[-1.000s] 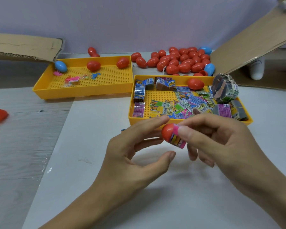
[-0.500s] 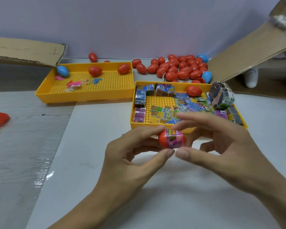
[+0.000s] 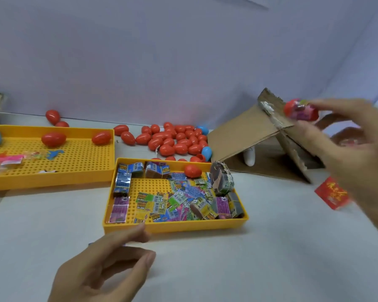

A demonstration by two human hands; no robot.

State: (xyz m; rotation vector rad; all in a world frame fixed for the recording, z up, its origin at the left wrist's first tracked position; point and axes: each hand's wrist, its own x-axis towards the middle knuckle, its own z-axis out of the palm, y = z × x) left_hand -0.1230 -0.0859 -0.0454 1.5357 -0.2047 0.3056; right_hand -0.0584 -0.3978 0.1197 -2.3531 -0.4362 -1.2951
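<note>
My right hand (image 3: pixel 347 153) is raised at the right and pinches a red plastic egg with a pink label (image 3: pixel 300 110) over the flap of a cardboard box (image 3: pixel 247 136). My left hand (image 3: pixel 105 267) hovers low over the white table, fingers loosely curled, holding nothing. In front of it stands a yellow perforated tray (image 3: pixel 175 226) full of colourful printed labels (image 3: pixel 179 201), with one red egg (image 3: pixel 192 170) and a roll of labels (image 3: pixel 222 178) inside.
A second yellow tray (image 3: pixel 52 180) at the left holds red eggs, a blue egg and small toys. A heap of red eggs (image 3: pixel 172 140) with two blue ones lies behind the trays. A red packet (image 3: pixel 332 194) lies at the right.
My right hand has carried the labelled egg up and to the right, away from my left hand, which has let go. The camera has turned right.
</note>
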